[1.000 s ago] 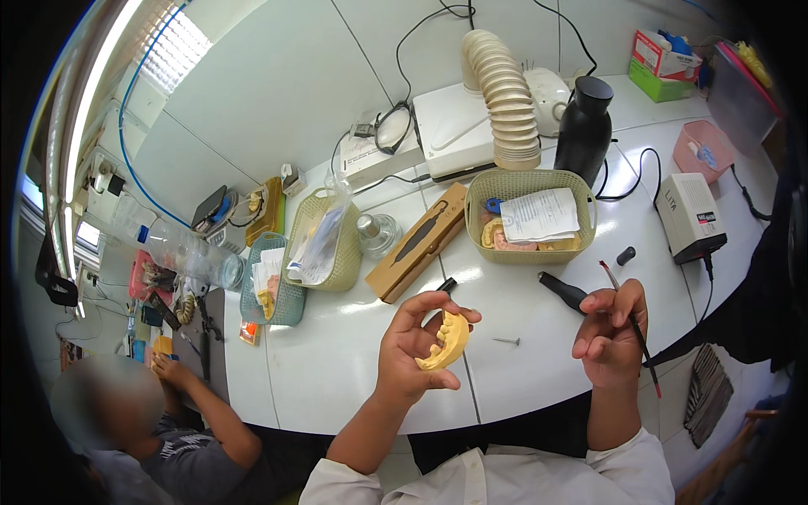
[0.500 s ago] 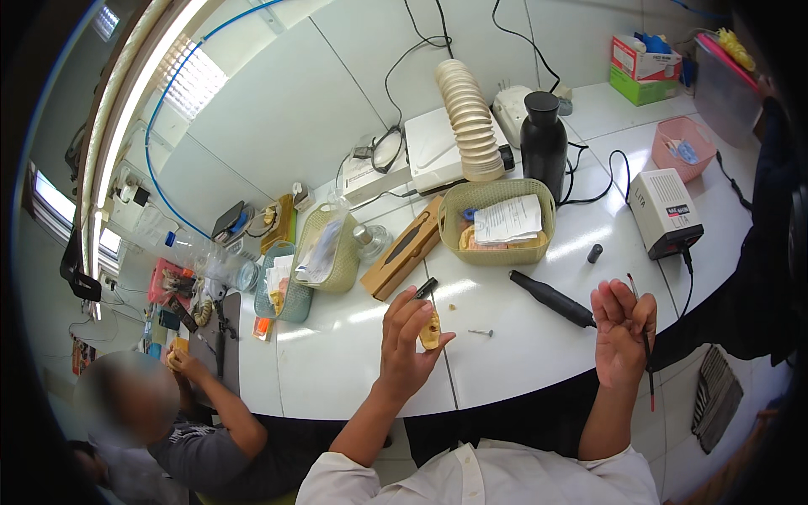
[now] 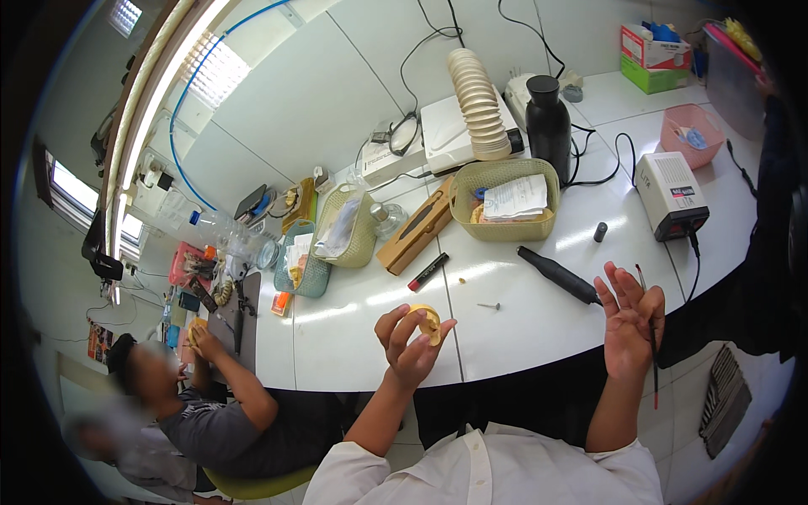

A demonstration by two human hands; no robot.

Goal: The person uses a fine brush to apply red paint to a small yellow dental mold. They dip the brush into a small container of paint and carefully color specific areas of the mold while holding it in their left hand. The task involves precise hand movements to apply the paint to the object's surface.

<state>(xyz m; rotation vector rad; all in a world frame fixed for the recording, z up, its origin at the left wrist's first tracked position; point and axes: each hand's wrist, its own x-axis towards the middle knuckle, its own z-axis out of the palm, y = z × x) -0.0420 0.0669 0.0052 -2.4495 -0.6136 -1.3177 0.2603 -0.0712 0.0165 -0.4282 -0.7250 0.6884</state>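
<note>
A yellow, arch-shaped dental cast (image 3: 431,323) sits between the thumb and fingers of my left hand (image 3: 407,352), raised over the table's near edge. Its hollow inner curve shows. My right hand (image 3: 626,337) is lifted to the right, palm up, with some fingers spread. A thin, dark brush (image 3: 653,349) with reddish ends is pinched between its thumb and a finger. Close to that hand lies a black drill handpiece (image 3: 557,274). Beyond the cast are a black marker-like tube (image 3: 427,272) and a small metal screw-like pin (image 3: 489,306).
Behind stand a green basket with papers (image 3: 505,231), a cardboard box (image 3: 414,227), a black bottle (image 3: 548,126) and a ribbed hose (image 3: 480,105). A control box (image 3: 671,198) sits at right, with a small black cap (image 3: 600,232) nearby. A co-worker (image 3: 219,412) works at left.
My left hand has turned the dental cast from nearly edge-on to show its arch. My right hand still holds the brush, its fingers shifted slightly. The whole view has swung a little.
</note>
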